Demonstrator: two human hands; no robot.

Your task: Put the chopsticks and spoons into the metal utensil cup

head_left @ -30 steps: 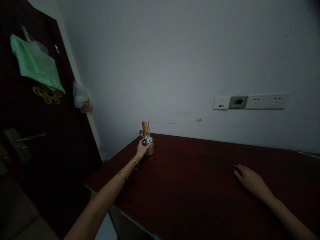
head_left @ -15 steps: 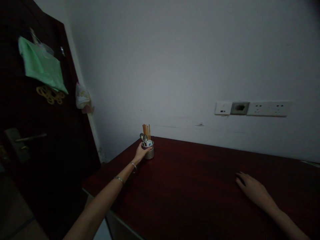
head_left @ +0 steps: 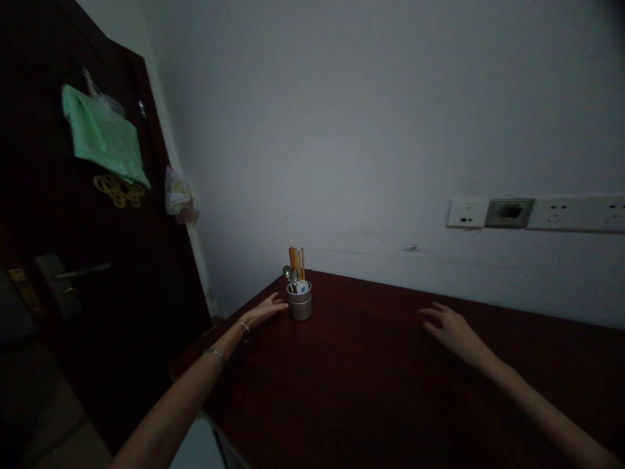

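Observation:
A grey metal utensil holder [head_left: 300,306] stands upright near the far left corner of the dark red table [head_left: 361,365]. Wooden chopsticks [head_left: 297,260], metal spoons [head_left: 293,276] and a white spoon with a blue mark [head_left: 303,286] stick out of its top. Just left of the holder, my left hand [head_left: 266,309] is open, its fingers stretched toward the holder's side; whether the fingertips touch it I cannot tell. Over the right part of the table, my right hand [head_left: 452,329] is open with fingers spread, holding nothing. The holder lies between both hands, much nearer the left.
Behind the table rises a pale wall with a row of sockets [head_left: 510,213] at right. On the left is a dark door [head_left: 58,208] with a handle [head_left: 83,270] and a hanging green cloth [head_left: 105,133]. A plastic bag [head_left: 176,193] hangs beside the frame.
My left hand has let go of the utensil holder and drawn back to its left. My right hand has moved left across the table. The view has shifted slightly left.

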